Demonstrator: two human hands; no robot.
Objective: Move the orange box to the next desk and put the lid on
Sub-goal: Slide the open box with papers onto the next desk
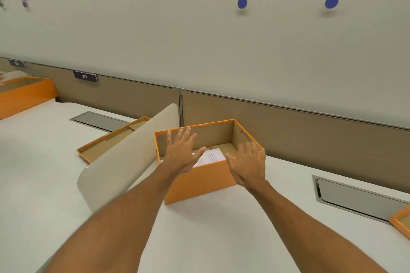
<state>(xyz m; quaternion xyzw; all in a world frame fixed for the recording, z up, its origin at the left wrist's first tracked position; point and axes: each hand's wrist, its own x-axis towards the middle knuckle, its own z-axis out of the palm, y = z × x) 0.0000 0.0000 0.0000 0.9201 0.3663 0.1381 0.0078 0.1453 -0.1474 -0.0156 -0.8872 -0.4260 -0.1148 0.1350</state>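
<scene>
An open orange box with a brown cardboard inside stands on the white desk right of a rounded beige divider. A white printed sheet lies on its floor. The lid rests upside down on the neighbouring desk, partly hidden behind the divider. My left hand hovers above the box's near-left rim with fingers spread. My right hand hovers at the near-right corner, fingers apart too. Neither hand holds anything.
A second orange box sits at the far left, and an orange corner pokes in at the right edge. Grey cable hatches are set into both desks. A brown partition runs along the back.
</scene>
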